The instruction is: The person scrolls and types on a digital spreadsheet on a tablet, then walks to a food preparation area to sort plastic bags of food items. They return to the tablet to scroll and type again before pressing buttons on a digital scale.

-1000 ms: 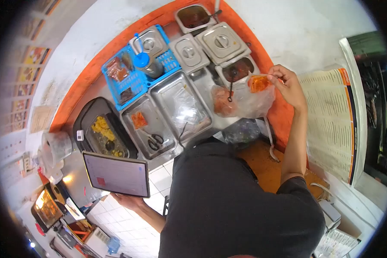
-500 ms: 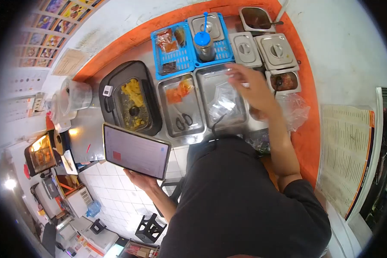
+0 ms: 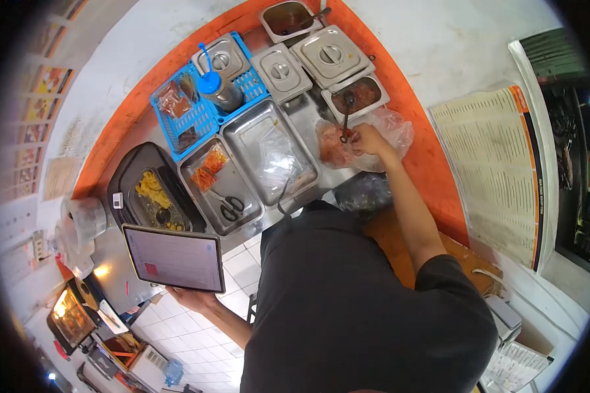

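My left hand (image 3: 193,299) supports a tablet (image 3: 174,259) from below at its lower edge, the lit screen facing up towards me. At the counter's right end, my right hand (image 3: 368,141) is closed at a clear plastic bag (image 3: 393,131) with pinkish-orange contents. Its fingertips are partly hidden, but they seem to grip the bag. Just beside the fingers hangs the dark handle of a ladle (image 3: 345,121), which rests in a steel container (image 3: 367,97) of reddish food.
Left of the bag are a steel tray (image 3: 239,124) with clear packets, another tray (image 3: 203,147) with scissors (image 3: 228,206) and orange packets, and a black pan (image 3: 128,173) of yellow food. Blue baskets (image 3: 200,124) and lidded steel containers (image 3: 331,56) stand behind.
My right hand has moved from above the packet tray to the plastic bag at the right. The view has turned rightward, and the tablet remains in my left hand.
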Motion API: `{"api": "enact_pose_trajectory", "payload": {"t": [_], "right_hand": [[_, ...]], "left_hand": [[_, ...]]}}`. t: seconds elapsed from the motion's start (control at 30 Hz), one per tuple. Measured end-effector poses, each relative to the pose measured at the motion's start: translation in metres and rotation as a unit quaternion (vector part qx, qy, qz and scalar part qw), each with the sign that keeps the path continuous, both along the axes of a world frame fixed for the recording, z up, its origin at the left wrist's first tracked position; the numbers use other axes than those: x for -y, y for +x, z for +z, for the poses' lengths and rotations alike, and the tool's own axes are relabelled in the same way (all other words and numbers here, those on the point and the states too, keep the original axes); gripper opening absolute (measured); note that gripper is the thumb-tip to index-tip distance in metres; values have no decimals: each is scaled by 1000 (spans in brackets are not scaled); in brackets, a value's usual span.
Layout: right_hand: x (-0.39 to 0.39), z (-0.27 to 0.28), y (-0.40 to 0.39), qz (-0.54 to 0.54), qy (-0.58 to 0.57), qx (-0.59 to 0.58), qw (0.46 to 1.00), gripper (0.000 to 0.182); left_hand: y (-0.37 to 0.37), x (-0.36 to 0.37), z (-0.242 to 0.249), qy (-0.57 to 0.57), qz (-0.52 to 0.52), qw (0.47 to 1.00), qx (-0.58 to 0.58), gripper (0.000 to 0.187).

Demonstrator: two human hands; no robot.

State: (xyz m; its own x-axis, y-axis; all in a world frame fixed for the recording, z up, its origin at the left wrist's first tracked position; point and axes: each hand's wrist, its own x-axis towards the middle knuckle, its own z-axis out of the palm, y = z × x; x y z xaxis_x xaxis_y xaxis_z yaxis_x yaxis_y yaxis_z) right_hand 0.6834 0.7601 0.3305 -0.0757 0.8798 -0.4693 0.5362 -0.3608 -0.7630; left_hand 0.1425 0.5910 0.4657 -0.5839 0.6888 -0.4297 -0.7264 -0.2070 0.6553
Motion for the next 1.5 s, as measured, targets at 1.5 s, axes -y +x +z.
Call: {"api": "enact_pose_trajectory", "payload": {"t": [1.5], "right_hand": [[4,3,40,-14,82,106,991,19]], "left_hand": [[15,34,-3,-44,84,994,-47,52]]}}
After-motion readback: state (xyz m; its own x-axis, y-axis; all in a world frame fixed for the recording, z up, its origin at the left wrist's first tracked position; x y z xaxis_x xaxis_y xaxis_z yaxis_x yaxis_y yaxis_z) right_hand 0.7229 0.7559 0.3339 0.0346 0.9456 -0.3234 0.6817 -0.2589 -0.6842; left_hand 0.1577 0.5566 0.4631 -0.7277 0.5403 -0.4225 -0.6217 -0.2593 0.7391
